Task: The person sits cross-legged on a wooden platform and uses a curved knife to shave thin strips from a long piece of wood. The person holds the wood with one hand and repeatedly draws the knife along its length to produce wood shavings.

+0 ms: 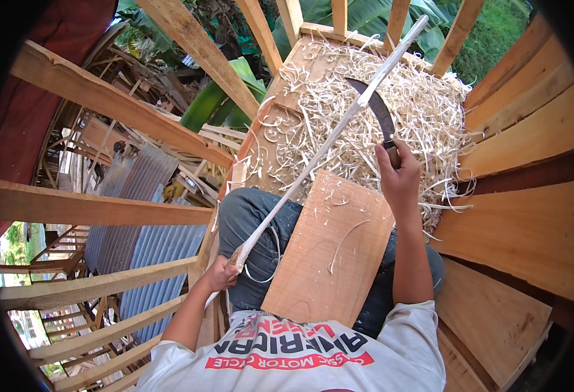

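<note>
Past far edge of board (310,264), right hand (402,171) grips sickle (383,116); a slip could cut left hand (221,274) clasping stick (348,120).

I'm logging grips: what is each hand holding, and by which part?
The left hand grips the pale stick at its near end; the right hand holds the curved knife by its handle.

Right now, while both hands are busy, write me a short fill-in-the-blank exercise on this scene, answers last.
1. The right hand grips a knife whose blade is ____ rather than straight.
2. The hand gripping the pale stick is the person's ____ one.
3. The flat board on the person's lap is made of ____.
4. Between the board and the shavings, the one nearer the person's shirt is the ____.

Missing words: curved; left; wood; board.
</note>
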Motion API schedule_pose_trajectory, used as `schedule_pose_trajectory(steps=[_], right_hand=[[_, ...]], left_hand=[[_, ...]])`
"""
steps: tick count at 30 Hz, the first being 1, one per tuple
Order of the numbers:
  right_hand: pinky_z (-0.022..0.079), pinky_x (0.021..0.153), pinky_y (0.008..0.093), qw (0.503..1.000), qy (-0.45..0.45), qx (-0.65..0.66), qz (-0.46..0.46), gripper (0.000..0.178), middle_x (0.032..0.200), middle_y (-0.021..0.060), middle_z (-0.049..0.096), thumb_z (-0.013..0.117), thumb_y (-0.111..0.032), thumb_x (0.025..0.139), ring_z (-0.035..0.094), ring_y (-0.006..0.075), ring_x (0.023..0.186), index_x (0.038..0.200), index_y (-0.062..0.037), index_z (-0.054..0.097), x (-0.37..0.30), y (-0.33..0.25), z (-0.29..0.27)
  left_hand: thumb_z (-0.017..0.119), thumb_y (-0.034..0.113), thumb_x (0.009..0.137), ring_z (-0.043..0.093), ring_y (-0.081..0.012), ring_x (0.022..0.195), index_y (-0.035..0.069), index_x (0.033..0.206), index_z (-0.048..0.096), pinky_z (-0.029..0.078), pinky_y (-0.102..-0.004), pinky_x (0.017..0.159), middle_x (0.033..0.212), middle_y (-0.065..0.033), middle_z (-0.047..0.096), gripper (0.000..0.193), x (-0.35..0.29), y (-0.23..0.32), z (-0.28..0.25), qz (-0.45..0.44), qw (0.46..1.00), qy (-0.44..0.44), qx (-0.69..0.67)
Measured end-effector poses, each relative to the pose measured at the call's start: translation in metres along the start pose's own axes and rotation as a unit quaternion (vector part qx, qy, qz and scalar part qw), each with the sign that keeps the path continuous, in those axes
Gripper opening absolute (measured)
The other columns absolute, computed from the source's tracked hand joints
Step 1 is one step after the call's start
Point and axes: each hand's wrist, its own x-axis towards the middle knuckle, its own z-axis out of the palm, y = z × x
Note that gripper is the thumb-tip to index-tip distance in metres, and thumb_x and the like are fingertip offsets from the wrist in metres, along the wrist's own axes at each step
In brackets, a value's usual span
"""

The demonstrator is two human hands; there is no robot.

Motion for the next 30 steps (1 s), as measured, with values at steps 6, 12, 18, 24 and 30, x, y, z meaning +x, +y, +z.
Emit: schedule_pose_trajectory(steps=[6,12,18,24,30], right_hand=[[0.029,0.044,0.0247,0.907,-0.399,0.09,0.101,0.021,0.053,-0.0057,0.043,0.063,-0.018,0.085,0.037,0.0055,0.049,0.091,0.0013,0.061,-0.007,-0.032,-0.011],[0.026,0.034,0.0191,0.97,-0.03,0.194,0.143,0.015,0.054,-0.0048,0.048,0.059,-0.017,0.089,0.038,0.0012,0.039,0.089,-0.0021,0.061,0.015,-0.022,-0.028],[0.027,0.03,0.0193,0.935,-0.078,0.298,0.177,0.015,0.053,-0.0026,0.046,0.058,-0.017,0.09,0.037,0.0037,0.035,0.095,-0.0025,0.057,0.014,-0.014,-0.023],[0.03,0.034,0.0187,0.876,-0.104,0.435,0.182,0.018,0.059,-0.0015,0.05,0.057,-0.014,0.089,0.042,0.0036,0.042,0.1,0.0007,0.057,0.009,-0.028,-0.031],[0.029,0.046,0.0191,0.992,0.058,0.111,0.009,0.02,0.06,-0.0055,0.044,0.059,-0.006,0.087,0.036,-0.0003,0.053,0.103,0.0059,0.057,0.004,-0.01,-0.011]], left_hand=[[0.066,0.065,0.069,0.039,-0.0097,0.041,0.008,0.053,0.039,0.03,-0.0255,0.037,0.048,0.0006,0.038,0.065,-0.005,0.003,0.01,0.013,0.999,0.039,-0.005],[0.07,0.06,0.069,0.037,-0.0091,0.041,0.009,0.052,0.038,0.028,-0.0258,0.037,0.047,0.0014,0.037,0.062,-0.003,0.001,0.01,0.021,0.999,0.031,-0.027],[0.068,0.068,0.063,0.036,-0.0087,0.04,0.01,0.055,0.038,0.029,-0.0245,0.037,0.049,0.0025,0.035,0.065,-0.003,-0.001,0.009,0.008,0.999,0.027,-0.033],[0.07,0.059,0.07,0.035,-0.0088,0.04,0.008,0.055,0.039,0.027,-0.0252,0.037,0.048,0.0027,0.034,0.061,-0.003,-0.002,0.008,0.037,0.998,0.011,-0.058],[0.068,0.072,0.059,0.039,-0.0095,0.042,0.009,0.059,0.043,0.032,-0.0234,0.038,0.051,0.0014,0.038,0.068,-0.003,-0.001,0.005,-0.009,1.0,0.018,-0.023]])
